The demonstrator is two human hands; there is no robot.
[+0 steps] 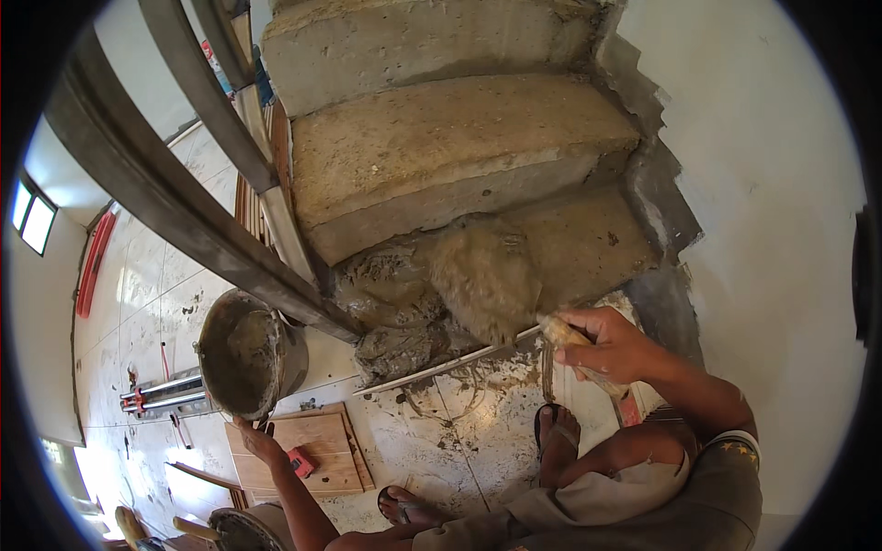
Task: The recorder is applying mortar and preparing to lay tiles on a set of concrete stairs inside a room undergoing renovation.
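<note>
My right hand is closed around the wooden handle of a trowel, whose blade is smeared with wet mortar. The blade lies over the lowest step, at the edge of a heap of wet grey mortar on the left part of that step. At the left, my left hand grips the near rim of a round bucket, its fingers partly hidden. Inside the bucket is more mortar. A thin strip runs along the front edge of the step, below the heap.
Bare concrete steps rise ahead, with metal railing bars at their left. A white wall borders the right. Wooden boards with a red tool, a tile cutter and a second bucket occupy the tiled floor.
</note>
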